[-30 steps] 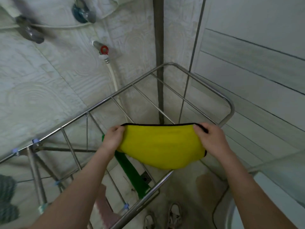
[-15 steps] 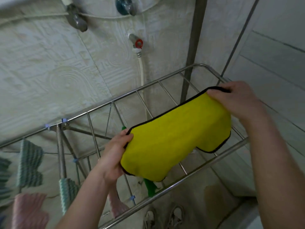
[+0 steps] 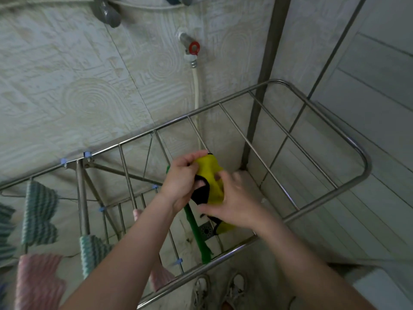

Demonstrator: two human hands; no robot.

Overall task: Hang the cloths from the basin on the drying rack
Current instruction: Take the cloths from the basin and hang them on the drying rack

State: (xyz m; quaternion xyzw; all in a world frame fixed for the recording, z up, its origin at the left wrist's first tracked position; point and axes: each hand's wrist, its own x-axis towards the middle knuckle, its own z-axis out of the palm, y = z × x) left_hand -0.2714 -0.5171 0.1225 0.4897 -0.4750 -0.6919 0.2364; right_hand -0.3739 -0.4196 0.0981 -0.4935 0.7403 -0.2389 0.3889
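The drying rack [image 3: 312,92] spans the frame from the left edge to the right. At its centre the cloth [image 3: 210,175] sits between the left hand [image 3: 181,182], on its left, and the right hand [image 3: 234,204], just below and to its right. Other cloths [image 3: 39,215] hang on the rails at lower left. The tap [image 3: 190,44] is on the wall behind, at upper centre, and its hose [image 3: 196,90] runs down behind the rack. Shoes [image 3: 201,291] stand at the bottom edge, below the near rail.

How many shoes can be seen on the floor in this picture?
2. Both stand side by side below the near rail of the drying rack: the left shoe and the right shoe. Others may be hidden.
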